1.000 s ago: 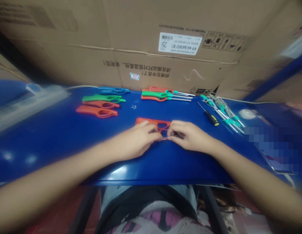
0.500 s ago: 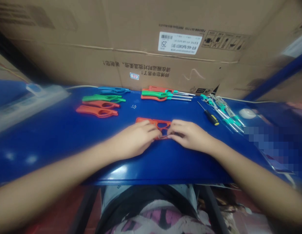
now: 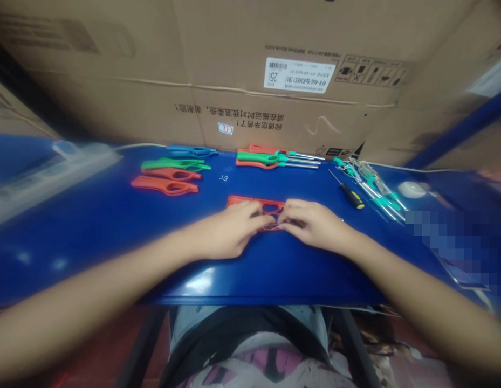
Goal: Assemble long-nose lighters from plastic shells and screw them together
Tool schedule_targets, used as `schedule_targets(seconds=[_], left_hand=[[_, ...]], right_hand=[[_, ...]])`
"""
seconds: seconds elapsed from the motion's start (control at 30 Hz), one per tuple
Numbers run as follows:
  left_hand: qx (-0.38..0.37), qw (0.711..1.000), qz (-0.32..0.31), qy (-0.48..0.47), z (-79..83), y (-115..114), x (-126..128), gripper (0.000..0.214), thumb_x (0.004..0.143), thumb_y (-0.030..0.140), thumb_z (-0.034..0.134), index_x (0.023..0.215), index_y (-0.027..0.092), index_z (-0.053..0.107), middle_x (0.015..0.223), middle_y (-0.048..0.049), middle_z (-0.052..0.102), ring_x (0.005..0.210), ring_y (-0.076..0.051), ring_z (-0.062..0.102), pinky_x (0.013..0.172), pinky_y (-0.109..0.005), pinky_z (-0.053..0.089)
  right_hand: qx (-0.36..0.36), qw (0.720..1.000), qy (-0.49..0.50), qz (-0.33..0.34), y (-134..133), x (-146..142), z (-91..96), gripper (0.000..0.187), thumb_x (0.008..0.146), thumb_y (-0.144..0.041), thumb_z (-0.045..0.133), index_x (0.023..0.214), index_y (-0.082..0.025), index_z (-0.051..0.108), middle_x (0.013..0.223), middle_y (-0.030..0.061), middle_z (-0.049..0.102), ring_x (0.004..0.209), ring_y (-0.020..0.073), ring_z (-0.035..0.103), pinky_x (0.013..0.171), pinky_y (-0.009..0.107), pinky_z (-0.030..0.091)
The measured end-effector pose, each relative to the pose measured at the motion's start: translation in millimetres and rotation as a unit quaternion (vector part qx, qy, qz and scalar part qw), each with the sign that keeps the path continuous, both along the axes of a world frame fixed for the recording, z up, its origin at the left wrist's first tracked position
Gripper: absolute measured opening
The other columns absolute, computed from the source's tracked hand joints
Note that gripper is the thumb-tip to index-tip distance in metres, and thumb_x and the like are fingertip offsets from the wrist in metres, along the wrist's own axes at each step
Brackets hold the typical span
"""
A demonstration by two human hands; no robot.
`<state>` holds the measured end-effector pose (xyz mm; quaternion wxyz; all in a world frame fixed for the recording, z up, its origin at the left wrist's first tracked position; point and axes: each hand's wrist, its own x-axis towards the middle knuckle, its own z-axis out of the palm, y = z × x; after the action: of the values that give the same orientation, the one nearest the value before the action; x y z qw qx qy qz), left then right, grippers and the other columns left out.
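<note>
An orange plastic handle shell [image 3: 256, 205] lies flat on the blue table [image 3: 112, 226] in front of me. My left hand [image 3: 228, 231] rests on its near left part, fingers curled and pinched at its middle. My right hand [image 3: 310, 223] meets it from the right, fingertips pinched over the same spot. Between the fingertips of both hands sits a small thin part that I cannot make out.
Orange, green and blue handle shells [image 3: 169, 172] lie at the back left. Assembled pieces with metal rods [image 3: 274, 157] lie at the back centre. A black-and-yellow screwdriver [image 3: 349, 193] and teal-tipped rods [image 3: 371, 186] are on the right. A cardboard box [image 3: 250, 70] walls the back.
Both hands have shifted slightly away from me, from just before the orange shell onto its near edge. The other parts have stayed in place.
</note>
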<state>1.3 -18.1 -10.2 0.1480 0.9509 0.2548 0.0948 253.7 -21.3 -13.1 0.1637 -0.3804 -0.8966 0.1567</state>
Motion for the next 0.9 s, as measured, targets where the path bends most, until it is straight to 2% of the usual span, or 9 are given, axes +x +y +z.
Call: schedule_targets(seconds=[0.33,0.43,0.6,0.9], left_hand=[[-0.023,0.999,-0.005,-0.024,-4.6,2.9,-3.3,0.041,0.098,0.013,0.046,0.137,0.021,0.053,0.121,-0.0127,0.057,0.109,-0.025,0.058,0.092,-0.039,0.053],[-0.029,0.999,-0.002,-0.045,-2.1,1.1,-2.8,0.035,0.097,0.012,0.047,0.131,0.018,0.052,0.123,-0.0128,0.058,0.113,-0.025,0.057,0.097,-0.040,0.051],[-0.016,0.999,-0.016,-0.046,1.2,0.2,-3.3,0.020,0.097,0.011,0.046,0.112,0.017,0.058,0.114,-0.0112,0.058,0.103,-0.023,0.057,0.092,-0.038,0.050],[-0.012,0.999,-0.018,-0.050,-1.3,2.9,-4.3,0.019,0.098,0.012,0.047,0.112,0.017,0.060,0.114,-0.0101,0.060,0.105,-0.022,0.058,0.094,-0.038,0.050]], right_hand=[[-0.018,0.999,0.038,0.004,2.4,1.6,-0.5,0.011,0.093,-0.018,0.060,0.093,-0.018,0.071,0.088,0.0040,0.064,0.071,0.0129,0.056,0.065,0.025,0.041],[-0.024,0.997,0.076,0.002,2.8,2.5,1.1,0.008,0.092,-0.018,0.061,0.088,-0.017,0.069,0.081,0.0021,0.061,0.063,0.0106,0.052,0.060,0.023,0.040],[-0.043,0.994,0.098,0.002,4.4,5.4,2.6,0.004,0.087,-0.015,0.064,0.085,-0.016,0.067,0.081,0.0008,0.059,0.059,0.0083,0.049,0.059,0.022,0.041],[-0.082,0.993,0.079,-0.013,5.8,7.3,5.0,0.007,0.090,-0.021,0.063,0.087,-0.016,0.068,0.081,0.0019,0.062,0.061,0.0094,0.052,0.059,0.023,0.042]])
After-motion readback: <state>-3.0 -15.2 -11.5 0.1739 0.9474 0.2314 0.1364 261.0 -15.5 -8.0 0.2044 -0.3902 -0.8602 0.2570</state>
